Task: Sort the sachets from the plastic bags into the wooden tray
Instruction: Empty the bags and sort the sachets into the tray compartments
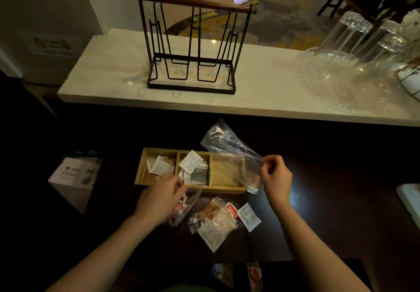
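Your dark table [318, 212] carries the wooden tray [191, 188], with bagged sachets [216, 221] and a loose white sachet [248, 216] lying just in front of it. The white counter [113, 71] behind holds a wire rack [193, 48] and a glass dish [329, 82].

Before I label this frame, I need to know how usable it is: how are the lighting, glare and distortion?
Head view: dim overall, and the dark table swallows detail; the white counter is the brightest area; one glare spot sits on the table beside the right hand; wide-angle bending curves the counter edge and tilts the glasses; print on the sachets in the wooden tray is too soft to read.
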A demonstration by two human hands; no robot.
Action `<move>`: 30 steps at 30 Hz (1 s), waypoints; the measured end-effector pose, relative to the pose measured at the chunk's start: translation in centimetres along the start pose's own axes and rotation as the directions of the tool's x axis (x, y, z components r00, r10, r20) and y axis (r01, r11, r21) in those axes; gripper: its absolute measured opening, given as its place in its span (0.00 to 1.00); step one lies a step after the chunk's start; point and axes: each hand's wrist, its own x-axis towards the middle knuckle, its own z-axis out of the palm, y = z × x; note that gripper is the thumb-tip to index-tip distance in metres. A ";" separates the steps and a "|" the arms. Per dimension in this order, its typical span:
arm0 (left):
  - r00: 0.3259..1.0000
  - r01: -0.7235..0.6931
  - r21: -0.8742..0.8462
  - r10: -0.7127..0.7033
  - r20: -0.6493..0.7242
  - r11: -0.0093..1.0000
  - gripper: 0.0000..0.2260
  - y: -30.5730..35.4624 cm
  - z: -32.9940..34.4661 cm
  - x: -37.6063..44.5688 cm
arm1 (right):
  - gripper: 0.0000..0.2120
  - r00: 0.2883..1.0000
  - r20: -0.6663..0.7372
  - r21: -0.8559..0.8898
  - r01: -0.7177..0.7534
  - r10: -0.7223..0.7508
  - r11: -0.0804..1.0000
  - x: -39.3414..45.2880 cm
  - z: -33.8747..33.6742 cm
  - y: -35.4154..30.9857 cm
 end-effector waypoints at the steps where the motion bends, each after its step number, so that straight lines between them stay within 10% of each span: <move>1: 0.998 -0.008 0.029 0.006 0.068 1.000 0.10 0.3 1.3 -0.2 | 0.06 0.999 -0.019 -0.031 -0.027 0.027 0.999 -0.1 -0.4 0.8; 13: 0.993 0.029 0.173 -0.047 0.104 0.984 0.07 -0.2 3.7 -0.1 | 0.09 0.983 0.184 -0.429 0.063 0.019 0.901 -0.7 -1.2 5.7; 30: 0.980 0.196 -0.151 -0.187 0.074 0.969 0.01 -1.5 0.4 0.1 | 0.15 0.935 0.355 -0.541 0.210 -0.006 0.814 -0.6 -1.5 6.5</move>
